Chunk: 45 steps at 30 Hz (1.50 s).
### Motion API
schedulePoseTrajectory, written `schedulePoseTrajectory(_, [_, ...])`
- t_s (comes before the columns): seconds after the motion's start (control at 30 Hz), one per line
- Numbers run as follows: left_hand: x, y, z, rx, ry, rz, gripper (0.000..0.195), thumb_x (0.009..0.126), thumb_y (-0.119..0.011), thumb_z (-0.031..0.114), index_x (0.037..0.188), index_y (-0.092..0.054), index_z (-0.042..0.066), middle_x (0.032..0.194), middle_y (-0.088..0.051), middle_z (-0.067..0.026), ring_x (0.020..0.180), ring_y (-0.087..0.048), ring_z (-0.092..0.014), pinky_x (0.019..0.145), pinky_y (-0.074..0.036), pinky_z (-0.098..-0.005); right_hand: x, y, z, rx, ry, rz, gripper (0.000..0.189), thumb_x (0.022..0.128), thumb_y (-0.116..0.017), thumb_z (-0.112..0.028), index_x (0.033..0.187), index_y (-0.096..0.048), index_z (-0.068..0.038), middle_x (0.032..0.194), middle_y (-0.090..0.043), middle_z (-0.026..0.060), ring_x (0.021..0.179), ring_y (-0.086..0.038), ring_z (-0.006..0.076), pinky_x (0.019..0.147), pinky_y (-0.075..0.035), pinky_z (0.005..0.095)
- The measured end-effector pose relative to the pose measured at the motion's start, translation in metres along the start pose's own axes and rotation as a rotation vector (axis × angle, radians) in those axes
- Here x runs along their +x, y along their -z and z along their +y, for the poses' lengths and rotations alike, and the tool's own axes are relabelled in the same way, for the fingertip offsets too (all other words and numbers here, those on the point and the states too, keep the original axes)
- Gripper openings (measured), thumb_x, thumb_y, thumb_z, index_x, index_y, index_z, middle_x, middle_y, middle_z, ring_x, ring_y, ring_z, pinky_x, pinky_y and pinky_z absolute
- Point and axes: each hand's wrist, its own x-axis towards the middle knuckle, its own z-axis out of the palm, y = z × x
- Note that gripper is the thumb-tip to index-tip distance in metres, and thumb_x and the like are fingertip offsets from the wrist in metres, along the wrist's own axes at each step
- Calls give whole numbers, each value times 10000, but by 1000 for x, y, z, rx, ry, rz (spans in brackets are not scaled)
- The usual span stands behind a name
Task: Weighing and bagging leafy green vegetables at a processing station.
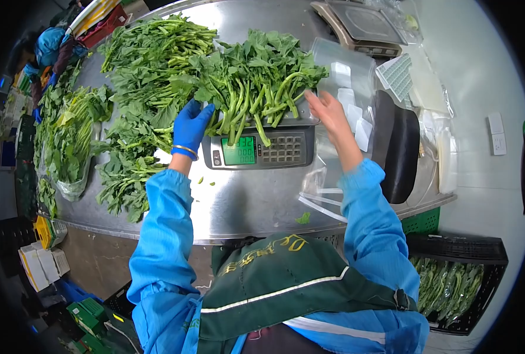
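A heap of leafy green stems (253,88) lies on the digital scale (262,148), some stem ends hanging over its lit green display. At the heap's left edge is my left hand (189,126), in a blue glove, thumb and fingers apart beside the stems. My bare right hand (326,108) is at the heap's right edge, fingertips near a stem; whether it grips one cannot be told. More loose greens (156,57) are piled left of the scale. Clear plastic bags (344,57) with white labels lie to the right.
A second scale (359,26) stands at the back right. A black curved sheet (395,146) lies on the metal table (262,203). Bagged greens (72,146) rest at the left. A black crate (457,283) of packed greens is at lower right. A co-worker (50,48) is at upper left.
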Motion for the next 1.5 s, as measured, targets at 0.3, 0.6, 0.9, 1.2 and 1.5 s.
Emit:
schedulePoseTrajectory(0.3, [55,-55,3,-634,358,-378,398,814,-704,200,1170,-575,77,1096,-629,-69,929,-621,-203,839,-497,-361,47,-95,-56,335,-16,-507,549,770,-740,-375,1129,-588,12,1040,-631,98,919,-613,191,784,-502,311])
schedulePoseTrajectory(0.6, [48,-63,48,-580,-38,-360,327,794,-675,87,1103,-600,12,1008,-650,-82,925,-618,-176,812,-499,-319,28,-60,-108,507,137,-565,760,699,-789,-121,1300,-350,33,1150,-605,111,1068,-566,187,969,-417,341])
schedulePoseTrajectory(0.9, [75,-24,-96,1111,-954,-510,354,928,-479,111,1275,-493,39,1265,-520,-170,1059,-562,-261,893,-475,-356,21,-70,-8,564,452,-519,729,743,-749,-212,1352,-382,-47,1265,-518,104,1146,-490,234,992,-379,362])
schedulePoseTrajectory(1.2, [49,-63,53,-393,213,-496,358,840,-669,243,1136,-575,63,1006,-636,-42,878,-610,-151,768,-485,-281,27,-54,-97,293,-4,-553,580,800,-698,-380,1214,-541,-4,1203,-571,105,1062,-548,204,942,-402,326])
schedulePoseTrajectory(1.5, [31,-32,-9,49,83,-145,632,750,-754,341,1137,-530,-105,982,-635,-157,827,-589,-173,730,-471,-298,48,-53,-26,-272,304,-232,550,758,-664,-363,1129,-531,22,1065,-614,233,1019,-575,390,862,-454,397])
